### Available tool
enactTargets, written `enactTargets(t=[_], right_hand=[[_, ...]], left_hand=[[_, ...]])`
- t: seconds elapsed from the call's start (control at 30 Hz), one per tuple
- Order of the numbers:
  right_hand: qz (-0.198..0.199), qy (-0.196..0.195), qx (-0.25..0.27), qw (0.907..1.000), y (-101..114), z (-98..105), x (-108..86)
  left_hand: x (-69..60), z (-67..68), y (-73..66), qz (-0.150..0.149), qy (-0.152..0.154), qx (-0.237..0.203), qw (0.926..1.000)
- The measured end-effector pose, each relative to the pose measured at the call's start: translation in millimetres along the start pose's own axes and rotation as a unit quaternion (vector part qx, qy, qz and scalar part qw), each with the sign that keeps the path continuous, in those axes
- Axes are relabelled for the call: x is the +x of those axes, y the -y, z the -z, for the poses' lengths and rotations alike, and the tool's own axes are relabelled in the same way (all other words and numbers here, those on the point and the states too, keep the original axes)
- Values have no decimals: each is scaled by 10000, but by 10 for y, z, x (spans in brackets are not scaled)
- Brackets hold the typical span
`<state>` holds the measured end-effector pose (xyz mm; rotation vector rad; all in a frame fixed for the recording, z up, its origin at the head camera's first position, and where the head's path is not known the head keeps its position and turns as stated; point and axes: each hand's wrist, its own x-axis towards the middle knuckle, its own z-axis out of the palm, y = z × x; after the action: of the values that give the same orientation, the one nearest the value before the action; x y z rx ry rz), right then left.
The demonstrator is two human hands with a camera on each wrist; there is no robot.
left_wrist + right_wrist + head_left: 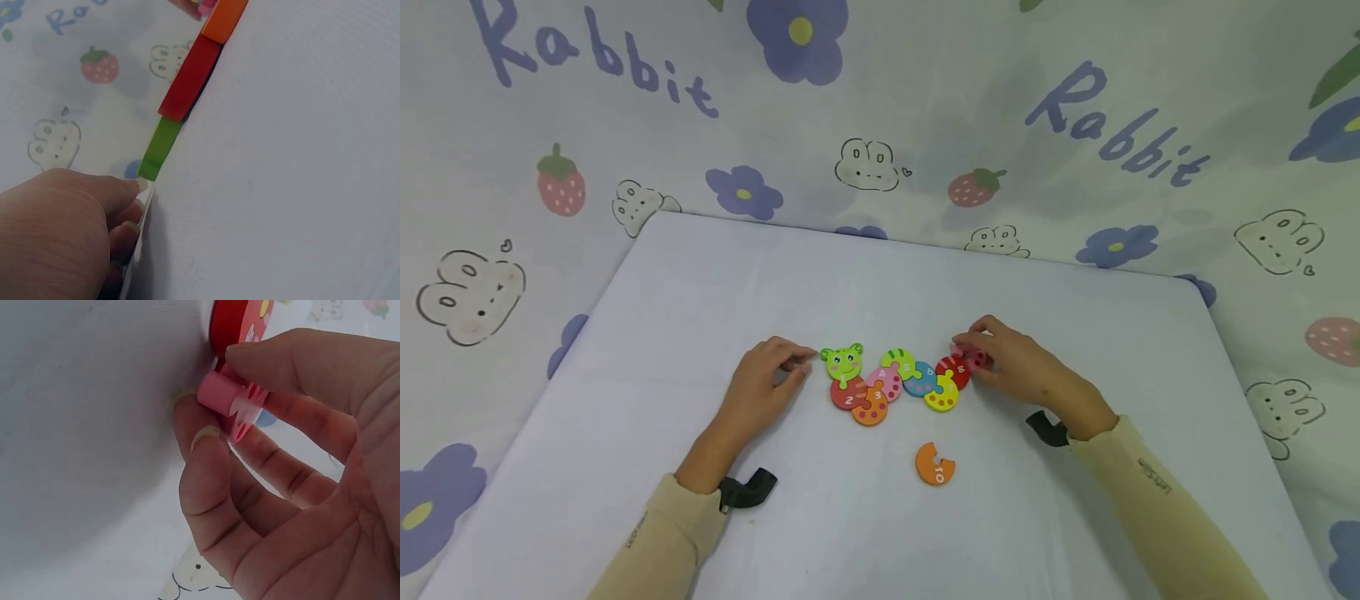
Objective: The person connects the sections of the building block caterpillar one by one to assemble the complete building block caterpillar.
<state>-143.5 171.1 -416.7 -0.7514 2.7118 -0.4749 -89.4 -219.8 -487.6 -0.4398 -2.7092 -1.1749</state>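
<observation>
A caterpillar number puzzle lies joined in a wavy row on the white table. Its green smiling head (844,364) is at the left end, and the red piece marked 8 (952,375) is towards the right. My right hand (1018,364) pinches a pink piece with red dots (219,394) beside the red piece; its number is hidden by the fingers. Close to the head's left ear, my left hand (760,387) has its fingers loosely bent and holds nothing. In the left wrist view, a fingertip meets the end of the green piece (159,150).
An orange piece marked 10 (931,468) lies apart, nearer the front of the white table (820,517). Behind the table hangs a cloth (925,108) printed with rabbits, flowers and strawberries. Dark straps (748,490) show at both wrists.
</observation>
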Motion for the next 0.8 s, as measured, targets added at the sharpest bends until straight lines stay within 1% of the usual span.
enactTargets(t=[0.2, 0.33, 0.5, 0.67, 0.8], right_hand=[[20, -43, -46, 10000, -3, -8, 27], [-9, 30, -61, 10000, 0, -26, 47], [39, 97, -186, 9998, 7, -40, 69], [99, 246, -281, 9993, 19, -54, 71], [140, 196, -270, 9993, -11, -94, 64]], left_hand=[[-3, 8, 0, 15, 11, 5, 10000], [-5, 1, 7, 23, 35, -1, 10000], [-2, -4, 8, 41, 56, 1, 10000], [-1, 0, 1, 87, 64, 39, 9999], [2, 0, -2, 113, 74, 44, 9999]])
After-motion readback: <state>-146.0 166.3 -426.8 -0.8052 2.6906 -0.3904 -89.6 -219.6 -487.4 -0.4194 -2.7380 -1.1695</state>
